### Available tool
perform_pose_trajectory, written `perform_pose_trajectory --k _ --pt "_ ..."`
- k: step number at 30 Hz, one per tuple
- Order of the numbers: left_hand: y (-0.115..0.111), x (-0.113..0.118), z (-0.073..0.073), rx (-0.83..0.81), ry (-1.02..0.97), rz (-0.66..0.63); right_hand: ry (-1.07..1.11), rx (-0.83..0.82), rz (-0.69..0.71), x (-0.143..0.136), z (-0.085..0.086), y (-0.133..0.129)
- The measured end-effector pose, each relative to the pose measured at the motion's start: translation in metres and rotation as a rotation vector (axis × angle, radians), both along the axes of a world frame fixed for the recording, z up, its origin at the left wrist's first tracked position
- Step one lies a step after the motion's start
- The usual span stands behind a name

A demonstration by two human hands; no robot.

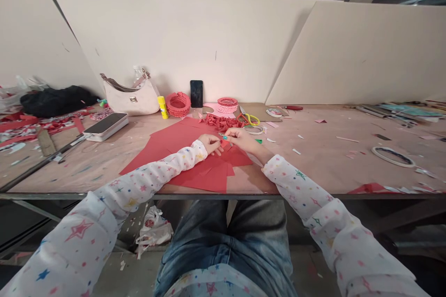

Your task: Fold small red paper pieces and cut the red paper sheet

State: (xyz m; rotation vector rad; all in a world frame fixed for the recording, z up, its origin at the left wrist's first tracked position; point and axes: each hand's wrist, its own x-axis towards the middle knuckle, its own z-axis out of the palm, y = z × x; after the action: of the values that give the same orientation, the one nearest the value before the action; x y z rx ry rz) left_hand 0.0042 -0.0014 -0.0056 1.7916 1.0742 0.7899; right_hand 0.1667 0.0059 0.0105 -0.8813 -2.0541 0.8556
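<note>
Red paper sheets (174,148) lie overlapping on the table in front of me. Over their right part is my left hand (211,144), its fingers curled together; what they hold, if anything, is too small to name. My right hand (240,139) faces it from the right, thumb and forefinger pinched, with something tiny at the tips that I cannot make out. The two hands are close together. Just beyond them sits a heap of folded red paper pieces (225,122). Yellow-handled scissors (251,119) and a roll of tape (253,129) lie behind my right hand.
Along the back stand a white handbag (130,100), a yellow glue stick (162,107), red paper rings (178,104) and a black phone (196,93). A white box-like device (106,126) lies left. Paper scraps and another tape roll (393,157) are at right.
</note>
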Motion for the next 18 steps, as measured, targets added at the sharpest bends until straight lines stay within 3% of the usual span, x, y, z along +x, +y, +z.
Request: perform_pose_trajectory --k 9,18 --pt "0.0034 -0.0032 -0.0010 0.140 0.037 0.004 -0.030 0.012 0.008 0.0010 -0.0013 -0.0007" --pt "-0.0012 -0.0033 0.0033 0.446 0.215 0.032 -0.141 0.103 0.028 -0.0067 -0.0032 -0.0043"
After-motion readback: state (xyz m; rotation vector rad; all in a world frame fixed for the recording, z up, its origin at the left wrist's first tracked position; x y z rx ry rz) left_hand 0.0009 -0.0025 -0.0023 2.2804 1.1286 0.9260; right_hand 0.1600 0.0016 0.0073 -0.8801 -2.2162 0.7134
